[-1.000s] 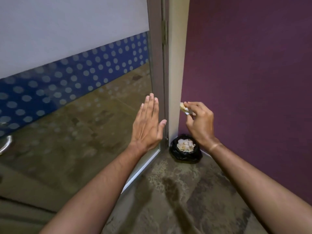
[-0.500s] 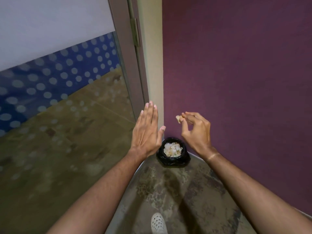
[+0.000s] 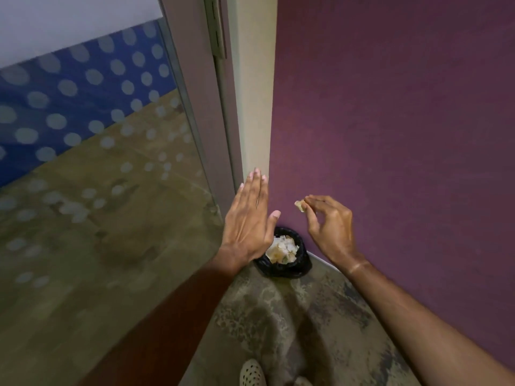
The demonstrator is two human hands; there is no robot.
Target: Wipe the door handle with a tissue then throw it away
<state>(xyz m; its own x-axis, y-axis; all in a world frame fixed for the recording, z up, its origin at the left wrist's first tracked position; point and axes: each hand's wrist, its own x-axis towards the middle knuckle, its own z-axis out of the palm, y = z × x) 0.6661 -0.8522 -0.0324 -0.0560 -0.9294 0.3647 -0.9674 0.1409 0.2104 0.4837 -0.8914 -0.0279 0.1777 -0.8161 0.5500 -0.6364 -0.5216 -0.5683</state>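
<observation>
My right hand (image 3: 331, 227) pinches a small crumpled tissue (image 3: 300, 205) between thumb and fingertips, above and to the right of a small bin lined with a black bag (image 3: 298, 267) on the floor in the corner. The bin holds several crumpled tissues (image 3: 282, 249). My left hand (image 3: 248, 221) is flat with fingers together and thumb out, held in front of the glass door's edge, partly covering the bin's left side. The door handle is out of view.
A glass door (image 3: 97, 176) with a blue dotted band fills the left; its frame and hinge (image 3: 218, 32) run down the middle. A purple wall (image 3: 390, 121) stands at the right. A pale perforated shoe (image 3: 252, 373) shows at the bottom on the mottled floor.
The view has swung right and closer to the corner; the door handle has left the frame. My right hand with the tissue has moved over toward the bin.
</observation>
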